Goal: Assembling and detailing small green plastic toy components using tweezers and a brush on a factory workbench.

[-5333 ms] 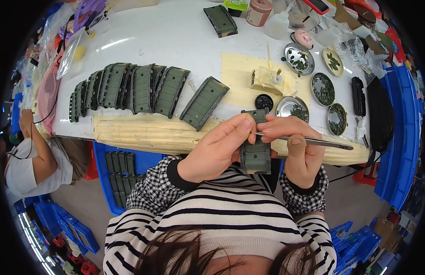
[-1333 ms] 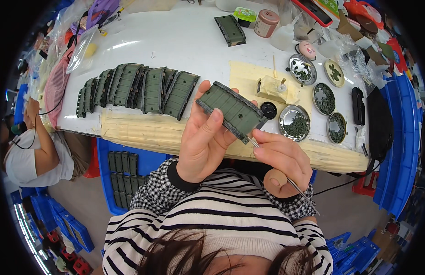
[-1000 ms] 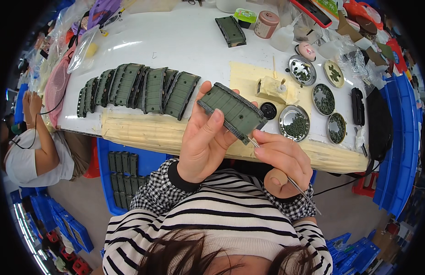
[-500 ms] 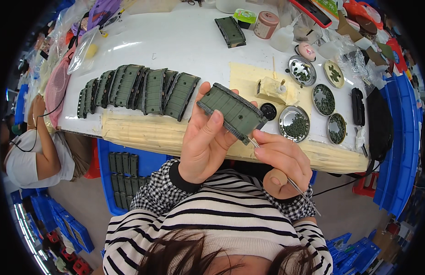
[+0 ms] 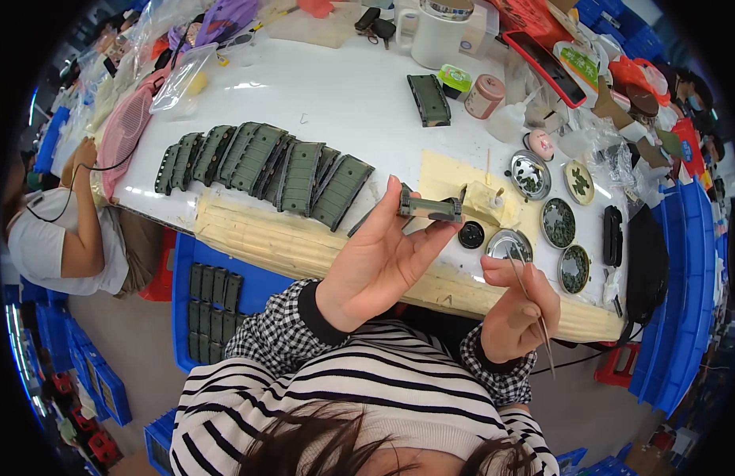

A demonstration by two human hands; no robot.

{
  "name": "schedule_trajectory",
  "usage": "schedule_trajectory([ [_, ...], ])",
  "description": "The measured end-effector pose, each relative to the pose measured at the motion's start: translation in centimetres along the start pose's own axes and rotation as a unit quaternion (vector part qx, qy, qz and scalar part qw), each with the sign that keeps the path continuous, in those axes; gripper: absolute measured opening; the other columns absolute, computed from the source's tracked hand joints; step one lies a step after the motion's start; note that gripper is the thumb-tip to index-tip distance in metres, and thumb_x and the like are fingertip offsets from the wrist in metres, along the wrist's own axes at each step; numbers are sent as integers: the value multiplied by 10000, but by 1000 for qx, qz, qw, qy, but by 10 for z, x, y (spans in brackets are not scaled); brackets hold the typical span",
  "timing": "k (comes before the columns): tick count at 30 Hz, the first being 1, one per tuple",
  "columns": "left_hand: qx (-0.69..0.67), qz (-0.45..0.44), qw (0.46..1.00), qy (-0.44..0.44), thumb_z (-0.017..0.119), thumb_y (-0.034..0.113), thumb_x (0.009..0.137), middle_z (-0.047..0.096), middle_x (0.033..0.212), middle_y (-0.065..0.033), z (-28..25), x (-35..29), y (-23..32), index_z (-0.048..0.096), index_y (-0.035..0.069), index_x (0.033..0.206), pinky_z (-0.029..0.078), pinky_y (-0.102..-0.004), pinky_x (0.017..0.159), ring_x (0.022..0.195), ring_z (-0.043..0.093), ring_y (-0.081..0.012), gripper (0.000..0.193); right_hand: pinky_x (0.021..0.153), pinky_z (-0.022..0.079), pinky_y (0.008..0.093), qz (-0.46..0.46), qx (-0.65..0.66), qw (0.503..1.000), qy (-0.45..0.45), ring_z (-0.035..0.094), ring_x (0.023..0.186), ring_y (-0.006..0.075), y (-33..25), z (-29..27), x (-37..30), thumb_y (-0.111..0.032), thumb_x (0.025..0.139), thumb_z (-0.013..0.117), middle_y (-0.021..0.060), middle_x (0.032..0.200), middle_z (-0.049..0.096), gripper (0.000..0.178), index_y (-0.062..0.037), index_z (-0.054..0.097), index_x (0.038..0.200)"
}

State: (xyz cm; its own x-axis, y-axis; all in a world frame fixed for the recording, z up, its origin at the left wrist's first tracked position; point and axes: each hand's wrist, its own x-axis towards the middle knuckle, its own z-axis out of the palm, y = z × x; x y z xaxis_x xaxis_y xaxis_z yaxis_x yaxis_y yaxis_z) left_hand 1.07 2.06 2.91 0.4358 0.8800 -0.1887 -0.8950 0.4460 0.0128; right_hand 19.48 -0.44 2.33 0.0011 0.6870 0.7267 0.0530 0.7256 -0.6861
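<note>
My left hand (image 5: 366,266) grips a dark green moulded panel (image 5: 429,208) between thumb and fingers. The panel is tipped so that one narrow end shows, and its broad face is mostly hidden. In my right hand (image 5: 520,317) is a pair of metal tweezers (image 5: 539,324), with their tips over the round metal dish (image 5: 491,243) of small green bits. Whether the tweezers hold a bit is too small to tell. Beside that dish sits a small round black pot (image 5: 471,234). More green panels (image 5: 304,176) lie overlapped in a row to the left.
Further dishes of green bits (image 5: 558,222) stand at the right. A masking-taped block (image 5: 494,205) is behind the black pot. One panel (image 5: 428,101) lies near a pink jar (image 5: 485,97). A blue crate (image 5: 181,301) holds panels below the table. Another person's arm (image 5: 84,214) is at the left.
My left hand has turned the panel from face-up to end-on. My right hand has moved right, taking the tweezers from the panel's edge to the metal dish. The view has shifted.
</note>
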Motion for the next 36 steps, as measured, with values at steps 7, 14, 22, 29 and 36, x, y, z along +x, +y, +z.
schedule_trajectory([
  [7, 33, 9, 999, 36, 518, 396, 988, 552, 1190, -150, 8, 2, -2, 434, 9, 1260, 545, -320, 967, 1120, 594, -275, 481, 817, 527, 350, 67, -34, 996, -41, 679, 899, 277, -10, 2, 6, -236, 1011, 492, 225, 992, 681, 316, 38, 592, 1131],
  [14, 39, 0, 999, 32, 495, 401, 998, 554, 1188, -146, 8, 1, -6, 446, 27, 1255, 546, -313, 956, 1116, 600, -264, 457, 844, 506, 330, 48, -188, 978, -69, 661, 951, 279, -9, 8, 23, -124, 897, 669, 183, 1060, 679, 266, 10, 617, 1120],
  [22, 65, -148, 968, -190, 422, 605, 948, 383, 1450, -127, -18, -16, -16, 290, 124, 1462, 376, -490, 1094, 1319, 452, -253, 716, 856, 479, 396, 16, -120, 973, -196, 641, 904, 286, -14, -5, 49, -174, 607, 837, 109, 953, 692, 414, -61, 701, 981],
  [29, 340, -356, 822, -286, 736, 199, 854, 613, 1177, -85, -48, -16, -5, 514, -39, 1274, 455, -279, 952, 1065, 595, -165, 531, 1000, 403, 438, 132, 20, 934, -332, 611, 1048, 303, -17, -33, 35, -363, 845, 699, 127, 1004, 714, 462, 23, 667, 1096],
  [36, 307, -204, 917, -150, 655, 60, 894, 621, 1142, -151, -25, -21, 0, 405, 11, 1359, 522, -352, 908, 1026, 642, -246, 530, 839, 458, 340, 90, -433, 893, -83, 584, 986, 316, 8, -104, 48, 37, 910, 495, 195, 1109, 579, 181, 6, 616, 1041],
])
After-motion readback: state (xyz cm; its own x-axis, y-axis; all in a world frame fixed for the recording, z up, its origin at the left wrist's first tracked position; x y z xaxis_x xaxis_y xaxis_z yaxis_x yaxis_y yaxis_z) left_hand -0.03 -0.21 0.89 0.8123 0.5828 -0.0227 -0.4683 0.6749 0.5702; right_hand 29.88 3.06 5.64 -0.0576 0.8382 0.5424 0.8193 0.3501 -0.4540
